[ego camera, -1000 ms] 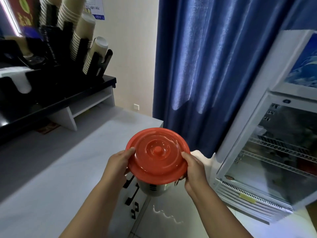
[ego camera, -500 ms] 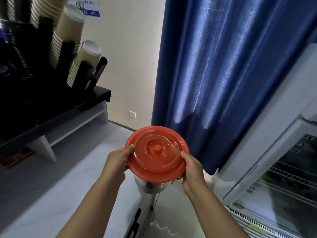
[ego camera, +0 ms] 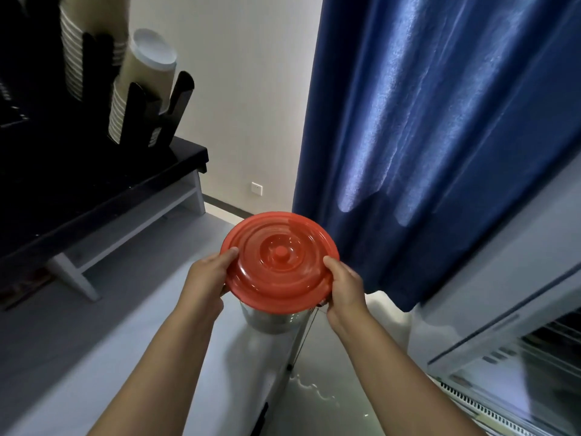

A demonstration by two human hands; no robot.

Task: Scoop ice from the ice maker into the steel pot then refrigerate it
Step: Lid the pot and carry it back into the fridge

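Left grip (ego camera: 206,278) and right grip (ego camera: 344,286) hold a round orange-red plastic lid (ego camera: 279,259) from opposite sides. Each thumb lies on top of the lid's rim, and the fingers curl under the edge, out of sight. Both bare forearms reach in from the bottom of the view. The lid has raised rings and a small knob at its centre, and it tilts slightly toward the viewer.

It covers a shiny steel pot (ego camera: 270,319), of which only the lower wall shows. The pot is over the right end of a pale grey table (ego camera: 94,341), close to its edge. Whether its base touches the surface cannot be told.

A dark blue curtain (ego camera: 440,121) hangs behind the pot and fills the upper right. A white glass-door refrigerator (ego camera: 490,287) stands at the right, with wire shelves dimly visible through the glass.

On the table at the left is a black raised shelf on white legs (ego camera: 125,190). It carries black holders (ego camera: 176,105) with stacks of brown paper cups (ego camera: 138,86). A small white wall socket (ego camera: 257,188) sits low on the cream wall between the shelf and the curtain.
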